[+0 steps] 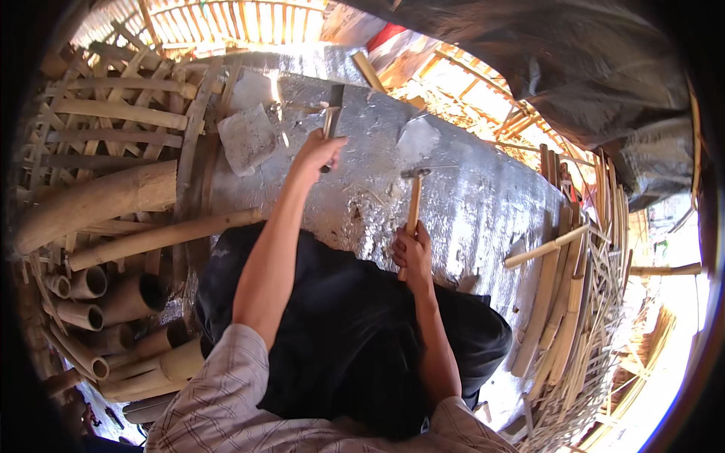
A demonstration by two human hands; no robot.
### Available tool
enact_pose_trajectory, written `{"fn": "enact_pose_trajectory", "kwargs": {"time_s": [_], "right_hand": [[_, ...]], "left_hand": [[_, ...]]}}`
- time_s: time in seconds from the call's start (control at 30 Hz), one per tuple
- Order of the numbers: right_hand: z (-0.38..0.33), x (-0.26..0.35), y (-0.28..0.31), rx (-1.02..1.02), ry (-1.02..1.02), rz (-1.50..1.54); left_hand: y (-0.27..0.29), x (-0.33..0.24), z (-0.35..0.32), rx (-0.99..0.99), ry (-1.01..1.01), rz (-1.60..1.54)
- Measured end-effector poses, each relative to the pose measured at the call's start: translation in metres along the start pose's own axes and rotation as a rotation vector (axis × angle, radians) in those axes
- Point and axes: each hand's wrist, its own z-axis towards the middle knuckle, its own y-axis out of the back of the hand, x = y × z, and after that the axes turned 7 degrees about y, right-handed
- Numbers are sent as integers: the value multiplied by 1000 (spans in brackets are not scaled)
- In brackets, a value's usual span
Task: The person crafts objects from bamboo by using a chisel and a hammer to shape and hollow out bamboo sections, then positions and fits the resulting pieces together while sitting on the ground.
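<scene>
My left hand (317,155) reaches out over a shiny grey sheet (355,192), its fingers closed around a narrow upright tool with a black end and a shiny metal part (333,113). I cannot make out the exact kind of that tool. Closer to my lap, my right hand (413,251) grips a hammer (414,202) by its light wooden handle. The small dark hammer head points away from me, raised over the sheet and apart from the other tool. A pale squarish stone-like block (248,140) lies to the left of my left hand.
Woven bamboo strips (124,113) and thick cut bamboo tubes (128,298) are stacked at my left. Long bamboo slats (555,302) and thin strips line the right side, with a short bamboo stick (547,246) beside them. A dark plastic sheet (589,68) hangs at the upper right.
</scene>
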Motion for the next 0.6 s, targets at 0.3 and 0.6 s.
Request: {"fn": "enact_pose_trajectory", "kwargs": {"time_s": [0.3, 0.6], "right_hand": [[302, 88, -118, 67, 534, -949], [568, 61, -224, 178, 665, -1677]], "left_hand": [[1, -37, 8, -22, -213, -182], [17, -23, 19, -202, 65, -445]]}}
